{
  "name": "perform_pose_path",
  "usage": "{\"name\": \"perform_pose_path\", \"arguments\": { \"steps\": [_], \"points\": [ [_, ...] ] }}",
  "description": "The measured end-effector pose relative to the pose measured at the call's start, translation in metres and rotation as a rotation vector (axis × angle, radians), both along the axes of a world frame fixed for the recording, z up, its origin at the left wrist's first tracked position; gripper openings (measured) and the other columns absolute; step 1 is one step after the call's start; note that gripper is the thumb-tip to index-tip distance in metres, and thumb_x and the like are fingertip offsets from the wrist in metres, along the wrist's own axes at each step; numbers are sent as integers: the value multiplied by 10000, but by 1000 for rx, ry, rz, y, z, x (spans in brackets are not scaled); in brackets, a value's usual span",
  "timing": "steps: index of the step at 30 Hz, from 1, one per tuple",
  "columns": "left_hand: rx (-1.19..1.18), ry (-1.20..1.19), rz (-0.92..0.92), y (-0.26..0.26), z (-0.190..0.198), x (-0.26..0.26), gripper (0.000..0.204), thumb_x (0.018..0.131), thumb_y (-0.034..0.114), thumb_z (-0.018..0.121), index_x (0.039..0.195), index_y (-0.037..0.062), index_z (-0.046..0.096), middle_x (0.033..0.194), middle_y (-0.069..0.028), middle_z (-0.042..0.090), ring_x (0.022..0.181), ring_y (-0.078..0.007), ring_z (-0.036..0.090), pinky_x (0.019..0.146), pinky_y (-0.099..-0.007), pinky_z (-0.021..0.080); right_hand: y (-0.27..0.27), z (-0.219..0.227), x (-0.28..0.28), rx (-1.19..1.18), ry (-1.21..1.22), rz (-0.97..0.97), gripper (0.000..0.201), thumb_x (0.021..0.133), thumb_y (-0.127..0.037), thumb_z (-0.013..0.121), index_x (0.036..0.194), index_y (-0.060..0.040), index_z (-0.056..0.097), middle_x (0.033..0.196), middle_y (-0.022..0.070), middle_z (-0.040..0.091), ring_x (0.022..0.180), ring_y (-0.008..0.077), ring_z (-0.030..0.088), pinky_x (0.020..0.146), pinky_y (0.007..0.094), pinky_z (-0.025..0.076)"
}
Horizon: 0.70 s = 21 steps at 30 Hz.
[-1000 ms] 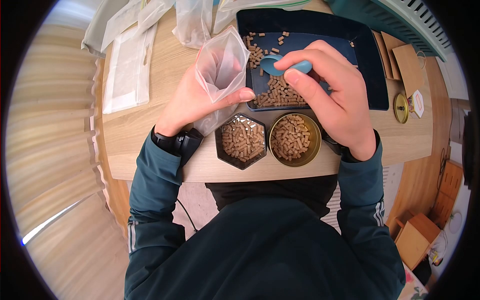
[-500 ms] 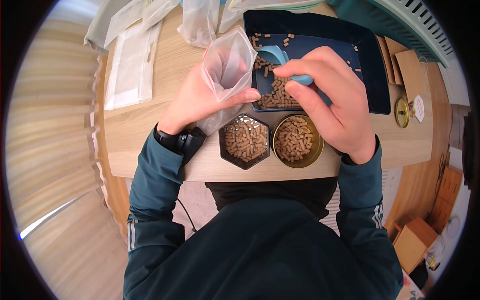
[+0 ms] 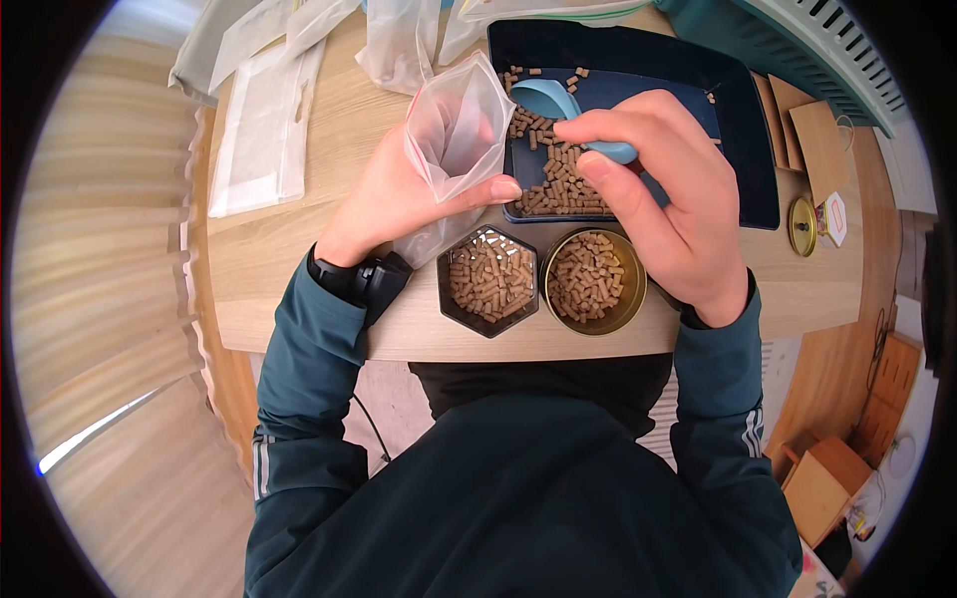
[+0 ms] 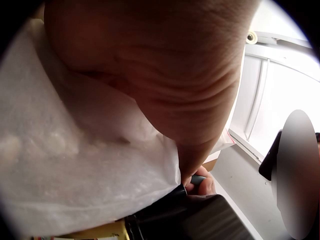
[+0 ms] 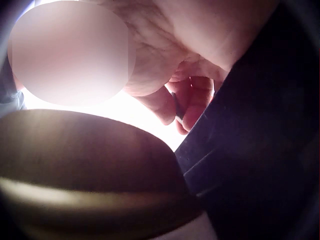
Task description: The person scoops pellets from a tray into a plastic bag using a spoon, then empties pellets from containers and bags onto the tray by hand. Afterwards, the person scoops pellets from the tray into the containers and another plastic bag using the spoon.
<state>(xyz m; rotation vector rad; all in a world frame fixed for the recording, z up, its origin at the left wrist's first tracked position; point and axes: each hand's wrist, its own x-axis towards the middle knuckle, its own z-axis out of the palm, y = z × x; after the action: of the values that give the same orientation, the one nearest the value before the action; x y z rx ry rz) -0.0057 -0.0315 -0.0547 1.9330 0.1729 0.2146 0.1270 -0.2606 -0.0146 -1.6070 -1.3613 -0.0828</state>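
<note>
In the head view, my left hand (image 3: 384, 189) holds a translucent plastic bag (image 3: 454, 130) with its mouth spread wide, thumb along the near rim. The left wrist view shows the lower part of this bag hanging below the palm. My right hand (image 3: 688, 194) pinches the handle of a light blue scoop (image 3: 545, 98) between thumb and index finger. The scoop's bowl is over the left end of a dark blue tray (image 3: 648, 52), among brown pellets (image 3: 563, 179) heaped along that side. The right wrist view shows curled fingers (image 5: 192, 105) at the handle.
Nearer me stand a hexagonal dish (image 3: 488, 324) and a round gold tin (image 3: 635, 289), both holding pellets. Flat bags (image 3: 261, 135) lie left; other plastic bags (image 3: 397, 45) stand behind. To the right are a gold lid (image 3: 801, 226), cardboard pieces (image 3: 817, 140) and a teal slotted bin (image 3: 788, 50).
The scoop's bowl has moved away from me, toward the tray's back left, and my right hand has shifted slightly. My left hand keeps the bag held open. The head view has shifted a little.
</note>
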Motion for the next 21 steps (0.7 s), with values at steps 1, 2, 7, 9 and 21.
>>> {"name": "perform_pose_path", "arguments": {
  "steps": [1, 2, 7, 9, 21],
  "points": [
    [-7, 19, 3, 0, 0, 0, 645, 743, 378, 979, 1141, 29, 610, 968, -27, 652, 880, -119, 608, 803, -299, 529, 0, 0, 0, 0, 0, 0, 178, 904, -15, 732, 1082, -29, 735, 902, 79, 619, 651, 171, 551, 603, 297, 442],
    [-8, 19, 4, 0, 0, 0, 645, 743, 378, 979, 1141, 29, 610, 968, -27, 652, 880, -119, 608, 803, -299, 529, 0, 0, 0, 9, -8, -2, 178, 905, -17, 731, 1083, -29, 735, 899, 78, 618, 651, 171, 548, 600, 298, 438],
    [39, -4, -8, 1, -1, 0, 657, 746, 368, 977, 1162, 30, 597, 1002, -28, 651, 929, -124, 606, 848, -301, 521, -1, -2, 2, -99, -16, 96, 182, 910, -26, 729, 1091, -29, 739, 890, 77, 618, 659, 171, 551, 599, 294, 438],
    [14, -7, 0, 1, -1, -1, 660, 747, 366, 977, 1166, 29, 595, 1001, -28, 650, 924, -124, 606, 844, -300, 521, -3, 1, 0, -152, 33, 47, 181, 921, -36, 727, 1102, -35, 743, 900, 71, 620, 668, 161, 555, 605, 283, 442],
    [-16, 5, -14, 1, -1, 0, 655, 746, 362, 978, 1164, 26, 600, 992, -28, 653, 910, -122, 607, 828, -300, 523, -1, -3, -2, -163, 17, 34, 185, 933, -47, 730, 1118, -37, 739, 915, 61, 625, 680, 147, 568, 608, 284, 452]
  ]
}}
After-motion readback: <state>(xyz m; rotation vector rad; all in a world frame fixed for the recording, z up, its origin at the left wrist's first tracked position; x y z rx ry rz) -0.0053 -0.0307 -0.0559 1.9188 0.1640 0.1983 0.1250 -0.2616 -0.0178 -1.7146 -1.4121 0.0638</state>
